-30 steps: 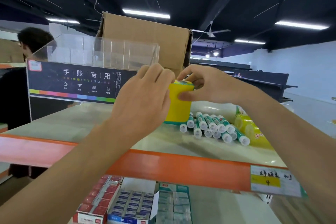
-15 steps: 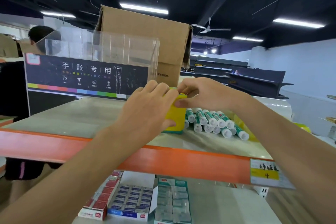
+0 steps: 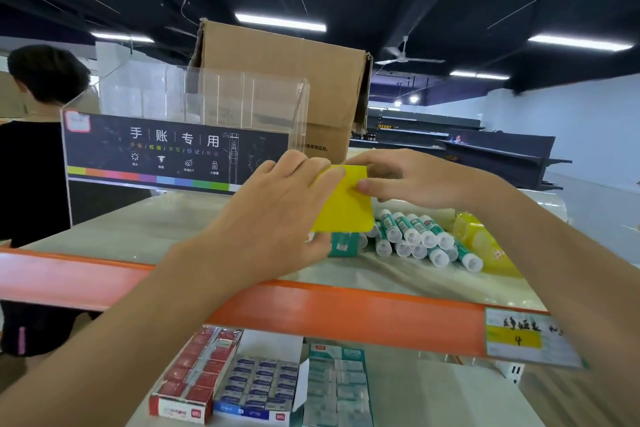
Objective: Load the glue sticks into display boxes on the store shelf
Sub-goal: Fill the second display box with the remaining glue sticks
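A yellow display box [image 3: 344, 204] with a teal base stands on the top shelf [image 3: 138, 232] at the middle. My left hand [image 3: 277, 215] grips its left side, fingers curled over the top edge and thumb under near the base. My right hand [image 3: 408, 180] pinches the box's upper right edge, thumb on the yellow front flap. Several glue sticks [image 3: 415, 236] with teal labels and white caps lie in a loose pile on clear plastic just right of the box. A yellow plastic package [image 3: 485, 246] lies behind the pile.
A clear acrylic display stand [image 3: 180, 146] with a dark printed front stands at the back left, a brown cardboard carton [image 3: 287, 87] behind it. The shelf has an orange front rail [image 3: 329, 312] with a price label [image 3: 519, 336]. Boxed goods [image 3: 256, 385] fill the lower shelf. A person [image 3: 34, 149] stands at the left.
The yellow front flap of the box has been folded forward and now faces me, tilted. Both hands stayed on the box, shifting slightly higher.
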Motion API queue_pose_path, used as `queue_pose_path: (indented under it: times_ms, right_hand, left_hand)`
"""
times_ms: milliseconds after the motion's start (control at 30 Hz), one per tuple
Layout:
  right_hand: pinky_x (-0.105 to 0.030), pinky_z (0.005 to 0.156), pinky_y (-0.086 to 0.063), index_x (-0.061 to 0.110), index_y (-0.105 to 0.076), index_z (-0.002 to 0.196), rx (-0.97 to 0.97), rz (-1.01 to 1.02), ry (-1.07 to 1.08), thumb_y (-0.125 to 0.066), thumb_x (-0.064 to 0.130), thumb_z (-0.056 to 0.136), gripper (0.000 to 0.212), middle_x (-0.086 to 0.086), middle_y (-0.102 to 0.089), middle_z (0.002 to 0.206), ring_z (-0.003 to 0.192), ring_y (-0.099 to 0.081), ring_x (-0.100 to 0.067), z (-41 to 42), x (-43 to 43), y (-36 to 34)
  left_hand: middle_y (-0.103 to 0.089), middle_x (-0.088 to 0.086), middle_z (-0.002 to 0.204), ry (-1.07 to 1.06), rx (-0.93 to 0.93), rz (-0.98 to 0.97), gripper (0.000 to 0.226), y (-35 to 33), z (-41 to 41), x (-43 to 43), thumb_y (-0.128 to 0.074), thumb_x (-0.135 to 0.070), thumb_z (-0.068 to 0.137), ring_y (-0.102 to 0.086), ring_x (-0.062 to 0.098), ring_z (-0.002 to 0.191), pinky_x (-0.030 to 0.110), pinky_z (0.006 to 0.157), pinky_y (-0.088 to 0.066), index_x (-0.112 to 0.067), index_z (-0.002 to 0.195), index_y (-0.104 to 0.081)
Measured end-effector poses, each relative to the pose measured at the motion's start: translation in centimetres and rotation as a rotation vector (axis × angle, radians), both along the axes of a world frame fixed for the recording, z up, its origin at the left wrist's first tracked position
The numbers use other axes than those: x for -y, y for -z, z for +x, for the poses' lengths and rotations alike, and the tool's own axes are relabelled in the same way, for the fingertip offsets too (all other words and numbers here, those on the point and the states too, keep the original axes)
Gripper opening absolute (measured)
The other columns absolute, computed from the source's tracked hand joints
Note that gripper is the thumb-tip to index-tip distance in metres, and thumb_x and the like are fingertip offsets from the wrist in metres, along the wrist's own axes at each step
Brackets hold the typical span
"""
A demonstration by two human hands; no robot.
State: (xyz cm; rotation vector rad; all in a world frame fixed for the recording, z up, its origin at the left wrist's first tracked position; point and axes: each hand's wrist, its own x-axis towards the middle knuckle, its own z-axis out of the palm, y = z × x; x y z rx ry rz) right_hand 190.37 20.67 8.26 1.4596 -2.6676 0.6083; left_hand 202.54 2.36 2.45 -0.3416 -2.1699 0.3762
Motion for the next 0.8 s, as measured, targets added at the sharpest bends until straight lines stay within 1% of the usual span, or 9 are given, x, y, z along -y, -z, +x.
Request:
queue_pose_path:
  times_ms: [67,133,233,300,433,533,600,667,800]
  right_hand:
    - [-0.027,0.101,-0.044,0.033,-0.045,0.136,0.077,-0.038,-0.043,-0.057,0.027,0.094,0.044,0.008,-0.057,0.132,0.118,-0.056,-0.004,0.0,-0.8,-0.2]
    - [-0.023,0.1,-0.044,0.03,-0.043,0.138,0.106,-0.066,-0.079,-0.056,0.013,0.094,0.049,0.006,-0.053,0.137,0.12,-0.054,-0.004,0.1,-1.4,-0.4]
    - [-0.015,0.093,-0.047,0.021,-0.045,0.14,0.152,-0.154,-0.122,-0.052,-0.003,0.093,0.054,0.004,-0.055,0.133,0.116,-0.057,-0.003,0.3,-1.6,-0.7]
    - [-0.01,0.087,-0.046,0.019,-0.048,0.137,0.101,-0.182,-0.106,-0.052,-0.006,0.091,0.053,0.007,-0.059,0.127,0.11,-0.059,-0.002,0.4,-1.6,-0.6]
    - [0.001,0.073,-0.04,0.02,-0.06,0.124,-0.177,-0.089,0.042,-0.056,0.009,0.091,0.035,0.009,-0.065,0.111,0.094,-0.063,-0.005,0.1,-1.0,0.4]
    - [0.001,0.065,-0.037,0.018,-0.072,0.108,-0.407,0.09,0.12,-0.058,0.024,0.09,0.023,0.024,-0.059,0.09,0.079,-0.055,0.001,-0.1,-0.4,1.1]
    - [-0.005,0.066,-0.038,0.021,-0.073,0.105,-0.405,0.159,0.185,-0.057,0.034,0.09,0.025,0.02,-0.062,0.095,0.088,-0.057,-0.002,-0.3,0.1,1.2]
    - [-0.017,0.076,-0.046,0.021,-0.071,0.111,-0.297,0.228,0.257,-0.056,0.04,0.092,0.031,0.01,-0.067,0.108,0.097,-0.06,-0.011,-0.8,0.6,1.3]
    - [-0.032,0.088,-0.051,0.019,-0.067,0.118,-0.247,0.413,0.33,-0.054,0.058,0.086,0.052,0.003,-0.068,0.116,0.099,-0.062,-0.016,-1.8,1.5,1.6]
  left_hand:
    - [-0.061,0.006,0.106,0.094,-0.026,0.053,0.043,-0.6,0.1,0.0,-0.044,-0.034,0.077,-0.053,0.028,0.093,0.043,0.073,-0.048,-0.009,0.109,-0.061]
    - [-0.062,0.005,0.095,0.17,-0.065,0.092,0.034,-1.1,0.1,-0.1,-0.044,-0.031,0.082,-0.054,0.027,0.085,0.041,0.072,-0.048,-0.009,0.097,-0.065]
    - [-0.059,0.004,0.086,0.192,-0.148,0.111,0.03,-1.7,-0.1,-0.3,-0.045,-0.029,0.085,-0.052,0.023,0.079,0.035,0.066,-0.047,-0.011,0.092,-0.068]
    - [-0.056,0.004,0.082,0.184,-0.21,0.132,0.029,-2.0,-0.3,-0.2,-0.046,-0.029,0.087,-0.049,0.022,0.077,0.034,0.063,-0.046,-0.012,0.089,-0.069]
    - [-0.057,0.002,0.079,0.155,-0.285,0.15,0.026,-2.9,-0.8,0.1,-0.045,-0.03,0.088,-0.051,0.024,0.074,0.037,0.061,-0.047,-0.014,0.088,-0.066]
    - [-0.061,0.002,0.077,0.142,-0.328,0.186,0.017,-3.1,-1.1,0.0,-0.05,-0.026,0.087,-0.052,0.025,0.072,0.035,0.06,-0.043,-0.013,0.086,-0.061]
    - [-0.062,0.002,0.078,0.132,-0.349,0.201,0.012,-2.9,-1.2,0.0,-0.052,-0.023,0.086,-0.052,0.025,0.073,0.034,0.062,-0.04,-0.012,0.086,-0.058]
    - [-0.062,0.003,0.078,0.131,-0.375,0.214,0.011,-2.6,-1.3,0.0,-0.05,-0.02,0.086,-0.051,0.025,0.074,0.031,0.063,-0.037,-0.011,0.088,-0.057]
    - [-0.062,0.005,0.08,0.175,-0.437,0.245,0.011,-2.4,-1.6,0.1,-0.05,-0.014,0.086,-0.051,0.024,0.077,0.028,0.064,-0.037,-0.008,0.089,-0.059]
